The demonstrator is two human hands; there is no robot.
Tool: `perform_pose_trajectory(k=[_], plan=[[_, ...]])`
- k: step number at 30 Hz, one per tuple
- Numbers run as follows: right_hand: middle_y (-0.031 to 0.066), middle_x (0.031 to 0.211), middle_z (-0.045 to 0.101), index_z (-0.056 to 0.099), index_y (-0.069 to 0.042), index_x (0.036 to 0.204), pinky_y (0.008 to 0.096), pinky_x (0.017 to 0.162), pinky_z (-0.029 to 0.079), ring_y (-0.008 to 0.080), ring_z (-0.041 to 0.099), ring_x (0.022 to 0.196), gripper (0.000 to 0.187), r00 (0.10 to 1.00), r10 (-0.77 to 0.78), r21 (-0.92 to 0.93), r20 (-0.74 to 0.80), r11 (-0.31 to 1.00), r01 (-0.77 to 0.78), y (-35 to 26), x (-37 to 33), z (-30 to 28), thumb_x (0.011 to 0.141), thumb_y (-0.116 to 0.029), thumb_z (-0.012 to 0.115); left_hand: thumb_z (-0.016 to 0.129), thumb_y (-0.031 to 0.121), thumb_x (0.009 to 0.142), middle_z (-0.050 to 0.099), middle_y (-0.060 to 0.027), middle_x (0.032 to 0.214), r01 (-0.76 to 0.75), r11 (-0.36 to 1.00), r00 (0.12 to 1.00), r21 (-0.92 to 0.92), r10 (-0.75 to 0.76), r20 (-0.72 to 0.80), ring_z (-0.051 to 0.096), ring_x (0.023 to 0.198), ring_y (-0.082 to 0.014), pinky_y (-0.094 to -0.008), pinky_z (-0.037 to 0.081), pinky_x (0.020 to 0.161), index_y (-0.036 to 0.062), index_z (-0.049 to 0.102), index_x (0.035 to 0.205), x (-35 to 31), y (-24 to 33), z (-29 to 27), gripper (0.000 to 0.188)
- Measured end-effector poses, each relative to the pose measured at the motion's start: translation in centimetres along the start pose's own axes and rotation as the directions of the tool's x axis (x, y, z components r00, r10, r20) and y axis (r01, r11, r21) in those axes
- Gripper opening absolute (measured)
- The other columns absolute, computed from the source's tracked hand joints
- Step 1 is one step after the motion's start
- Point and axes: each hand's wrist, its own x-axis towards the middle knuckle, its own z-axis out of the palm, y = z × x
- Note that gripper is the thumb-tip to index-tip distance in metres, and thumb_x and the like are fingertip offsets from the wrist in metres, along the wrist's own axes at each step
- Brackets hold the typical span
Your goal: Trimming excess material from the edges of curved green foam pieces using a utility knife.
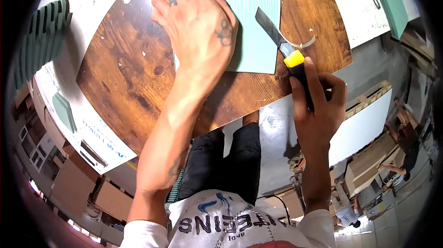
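Observation:
A pale green sheet (253, 40) with fine ribbing lies on a brown wood-grain board (129, 73). My left hand (198, 26) rests on the sheet from above, its fingers bent and closed. Their tips are hidden, so whatever they may hold does not show. In my right hand (320, 100) is a utility knife (295, 61) with a black and yellow handle, gripped near the board's front edge. Its long blade is out and points up and left, over the sheet's right edge. A thin pale curled strip (304, 44) lies beside the blade.
Dark green ribbed pieces (44, 40) are stacked at the far left, with a small green piece (63, 112) nearer. A flat green panel (390, 6) stands at the upper right. Below right are a white-topped panel stack (364, 123), cartons and other people (344, 206).

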Motion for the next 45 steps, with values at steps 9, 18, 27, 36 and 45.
perform_pose_trajectory(k=[9, 18, 27, 36, 45], plan=[[0.0059, 0.089, 0.053, 0.071, -0.013, 0.119, 0.0332, 0.064, 0.048, 0.0185, 0.056, 0.076, 0.040, 0.957, -0.224, 0.066, -0.185, 0.969, 0.239, 1.6, 5.2, 2.0, 0.080, -0.012, 0.078, 0.057, 0.026, 0.096, 0.049, -0.0287, 0.126, -0.159, 0.978, 0.987, -0.133, 0.153, -0.054, 0.051, 0.113, -0.0410, -0.0568, 0.039, 0.100, -0.0031, 0.053, 0.127, -0.5, -3.6, 1.7, 0.043], [0.0039, 0.090, 0.054, 0.065, -0.020, 0.128, 0.0319, 0.060, 0.047, 0.0189, 0.053, 0.078, 0.050, 0.962, -0.272, 0.130, -0.007, 0.954, 0.270, 3.6, 4.8, 0.5, 0.080, -0.025, 0.080, 0.060, 0.003, 0.087, 0.052, -0.0220, 0.111, -0.637, 0.770, 0.766, -0.041, 0.626, -0.144, 0.053, 0.098, -0.0337, -0.0435, 0.046, 0.084, -0.0059, 0.043, 0.131, 5.6, -4.4, -0.2, 0.048], [0.0080, 0.095, 0.055, 0.064, -0.021, 0.129, 0.0342, 0.067, 0.047, 0.0235, 0.052, 0.084, 0.050, 0.987, -0.136, -0.021, 0.090, 0.990, 0.139, 3.0, 4.1, -1.0, 0.082, -0.023, 0.079, 0.048, 0.028, 0.101, 0.055, -0.0223, 0.107, -0.152, 0.988, 0.988, -0.036, 0.151, -0.027, 0.049, 0.103, -0.0307, -0.0493, 0.044, 0.092, 0.0010, 0.055, 0.127, 1.8, -3.2, 1.6, 0.038], [0.0043, 0.092, 0.063, 0.063, -0.027, 0.130, 0.0301, 0.062, 0.049, 0.0185, 0.056, 0.079, 0.049, 0.916, -0.395, 0.055, -0.071, 0.915, 0.399, 5.0, 11.8, 1.2, 0.083, -0.026, 0.077, 0.056, 0.013, 0.093, 0.054, -0.0213, 0.109, -0.172, 0.982, 0.985, -0.077, 0.172, -0.010, 0.052, 0.101, -0.0328, -0.0464, 0.044, 0.087, -0.0014, 0.052, 0.126, 1.9, -2.2, 1.1, 0.036], [0.0050, 0.089, 0.058, 0.068, -0.019, 0.125, 0.0343, 0.066, 0.047, 0.0220, 0.053, 0.079, 0.050, 0.903, -0.402, 0.134, 0.152, 0.914, 0.384, 6.6, 9.2, -1.7, 0.076, -0.021, 0.082, 0.063, 0.023, 0.091, 0.052, -0.0248, 0.115, -0.284, 0.956, 0.942, -0.079, 0.293, 0.161, 0.049, 0.109, -0.0397, -0.0523, 0.038, 0.095, -0.0010, 0.056, 0.119, 6.5, -2.8, -0.3, 0.037]])
